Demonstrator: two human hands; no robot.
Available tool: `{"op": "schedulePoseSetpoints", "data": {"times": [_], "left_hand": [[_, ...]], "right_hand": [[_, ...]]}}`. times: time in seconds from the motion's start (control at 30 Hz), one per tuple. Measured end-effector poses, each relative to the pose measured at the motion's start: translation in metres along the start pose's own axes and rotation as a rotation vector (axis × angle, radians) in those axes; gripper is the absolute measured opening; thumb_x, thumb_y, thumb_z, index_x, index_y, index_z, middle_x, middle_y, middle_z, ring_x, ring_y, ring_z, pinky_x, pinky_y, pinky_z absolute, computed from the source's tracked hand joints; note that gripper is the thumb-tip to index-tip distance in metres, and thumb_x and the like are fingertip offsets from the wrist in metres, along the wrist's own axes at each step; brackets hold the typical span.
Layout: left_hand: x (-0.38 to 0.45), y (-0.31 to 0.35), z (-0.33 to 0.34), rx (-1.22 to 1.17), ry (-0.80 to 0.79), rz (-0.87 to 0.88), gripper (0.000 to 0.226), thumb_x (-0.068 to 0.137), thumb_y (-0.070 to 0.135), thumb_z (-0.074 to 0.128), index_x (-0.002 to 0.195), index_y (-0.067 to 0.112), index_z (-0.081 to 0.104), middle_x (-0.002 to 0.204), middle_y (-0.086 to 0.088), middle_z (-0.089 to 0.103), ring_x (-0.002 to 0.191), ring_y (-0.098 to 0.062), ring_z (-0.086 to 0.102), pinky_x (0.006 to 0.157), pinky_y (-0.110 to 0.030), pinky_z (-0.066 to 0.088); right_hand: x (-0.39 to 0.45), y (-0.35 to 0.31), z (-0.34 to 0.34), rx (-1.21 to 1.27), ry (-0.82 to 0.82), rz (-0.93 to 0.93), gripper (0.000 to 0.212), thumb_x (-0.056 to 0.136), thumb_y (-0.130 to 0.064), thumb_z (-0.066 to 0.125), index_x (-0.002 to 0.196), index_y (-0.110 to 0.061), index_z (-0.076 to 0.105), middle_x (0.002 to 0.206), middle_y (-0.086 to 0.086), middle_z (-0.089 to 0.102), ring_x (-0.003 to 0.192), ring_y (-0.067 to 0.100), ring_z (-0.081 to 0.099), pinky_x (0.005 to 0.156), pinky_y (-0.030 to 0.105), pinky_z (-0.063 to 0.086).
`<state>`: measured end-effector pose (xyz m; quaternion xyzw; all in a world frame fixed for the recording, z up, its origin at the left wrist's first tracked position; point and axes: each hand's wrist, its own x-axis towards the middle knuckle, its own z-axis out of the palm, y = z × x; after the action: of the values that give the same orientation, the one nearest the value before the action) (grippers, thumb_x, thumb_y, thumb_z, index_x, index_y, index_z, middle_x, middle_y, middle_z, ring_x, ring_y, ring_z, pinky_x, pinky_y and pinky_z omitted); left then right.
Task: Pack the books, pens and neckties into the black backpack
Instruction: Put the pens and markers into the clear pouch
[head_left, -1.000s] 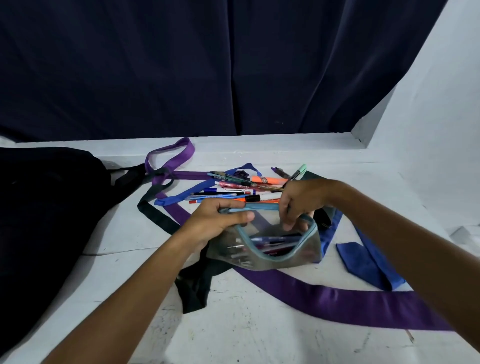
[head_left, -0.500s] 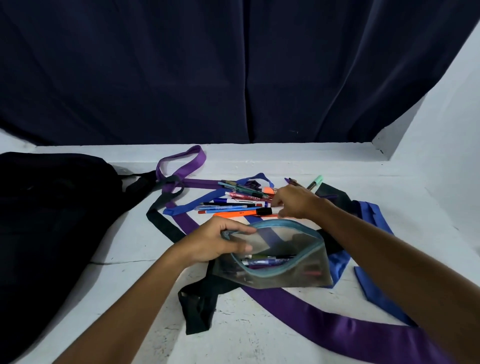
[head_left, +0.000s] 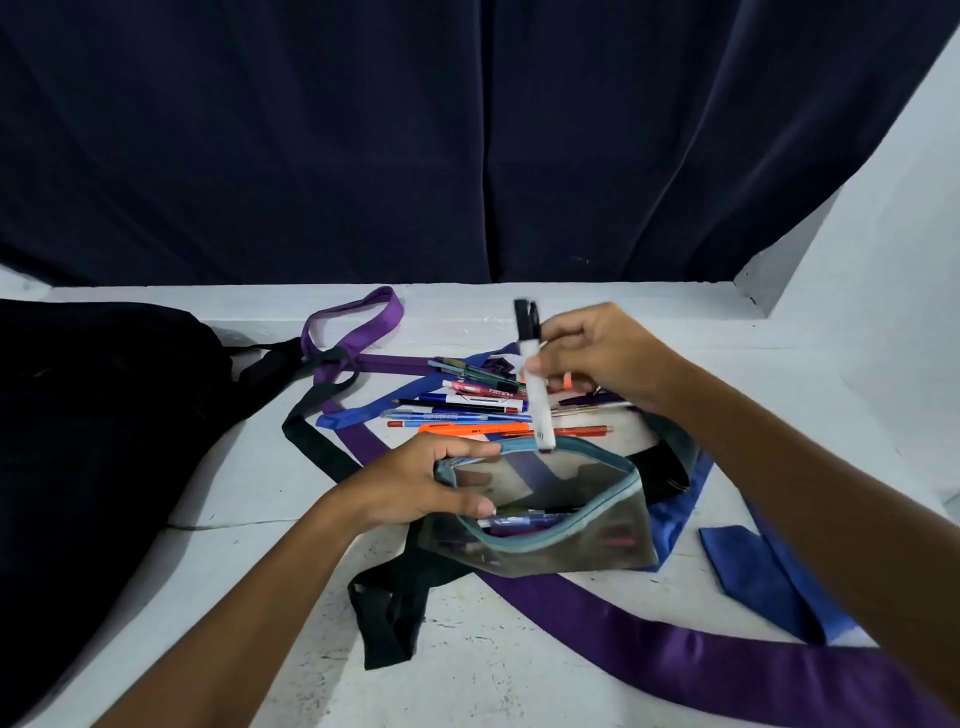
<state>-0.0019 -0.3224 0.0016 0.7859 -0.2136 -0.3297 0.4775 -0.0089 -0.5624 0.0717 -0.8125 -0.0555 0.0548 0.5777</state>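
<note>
I see the clear pouch (head_left: 545, 519) with its teal zip rim lying on the white counter (head_left: 519, 675), its mouth gaping toward 12 o'clock — several pens (head_left: 524, 521) already lie inside along its near edge, long axes running 9 to 3. My left hand (head_left: 421, 483) grips the pouch's rim at its 9 o'clock end, thumb along the near lip and fingers curled over the far lip, forearm coming in from 7 o'clock. My right hand (head_left: 597, 353) pinches a white marker (head_left: 535, 395) with a black cap; the marker stands nearly upright, cap toward 12, lower tip touching or just above the pouch's far rim — I cannot tell which. That forearm enters from 4 o'clock.

At 12 o'clock of the pouch a loose pile of pens (head_left: 467, 410) lies on the counter, mostly pointing 9 to 3. Under and around them trail a purple necktie (head_left: 701, 654), a blue necktie (head_left: 769, 577) and a black necktie (head_left: 384, 613). The black backpack (head_left: 93, 441) sits at 9 o'clock, well apart from the pouch.
</note>
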Motion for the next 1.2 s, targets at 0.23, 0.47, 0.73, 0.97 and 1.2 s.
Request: {"op": "schedulePoseSetpoints", "data": {"times": [0.23,0.47,0.73,0.97,1.2], "left_hand": [[-0.001,-0.003,0.001,-0.006,0.033,0.014,0.063,0.074,0.004,0.082,0.131,0.019,0.061,0.124,0.012,0.064,0.111,0.003,0.062,0.088,-0.013,0.049],[-0.004,-0.001,-0.001,0.023,0.014,0.001,0.077,0.061,0.026,0.085,0.134,0.027,0.058,0.139,0.011,0.054,0.124,-0.002,0.055,0.108,-0.031,0.044],[-0.004,-0.004,-0.002,0.039,0.003,0.004,0.072,0.068,0.020,0.086,0.134,0.030,0.057,0.139,0.014,0.054,0.125,-0.002,0.054,0.109,-0.031,0.043],[-0.004,-0.002,0.001,-0.001,-0.007,0.013,0.068,0.075,0.004,0.081,0.135,0.024,0.056,0.138,0.013,0.053,0.113,0.008,0.058,0.094,-0.016,0.048],[-0.002,-0.006,0.000,0.030,0.022,0.019,0.067,0.072,0.010,0.084,0.132,0.027,0.059,0.135,0.016,0.056,0.120,0.009,0.053,0.101,-0.013,0.042]], "right_hand": [[-0.004,0.018,0.021,-0.621,-0.406,0.054,0.007,0.085,-0.009,0.071,0.090,-0.008,0.076,0.072,-0.009,0.068,0.057,-0.005,0.057,0.058,0.011,0.043],[0.042,0.079,-0.015,-0.590,-0.119,0.085,0.016,0.082,0.008,0.066,0.094,0.002,0.075,0.088,0.014,0.073,0.059,0.006,0.060,0.055,0.012,0.049],[0.059,0.111,-0.002,-0.873,-0.210,0.097,0.016,0.081,-0.007,0.060,0.083,-0.004,0.076,0.086,0.005,0.074,0.083,0.021,0.068,0.077,0.035,0.053],[0.055,0.093,-0.021,-0.692,-0.288,0.120,0.007,0.082,0.000,0.071,0.086,-0.001,0.076,0.070,-0.004,0.068,0.057,-0.002,0.055,0.060,0.014,0.044],[0.025,0.028,-0.016,-0.036,-0.157,0.071,0.006,0.086,-0.004,0.069,0.091,-0.004,0.072,0.063,0.001,0.068,0.051,0.008,0.055,0.048,0.015,0.042]]}}
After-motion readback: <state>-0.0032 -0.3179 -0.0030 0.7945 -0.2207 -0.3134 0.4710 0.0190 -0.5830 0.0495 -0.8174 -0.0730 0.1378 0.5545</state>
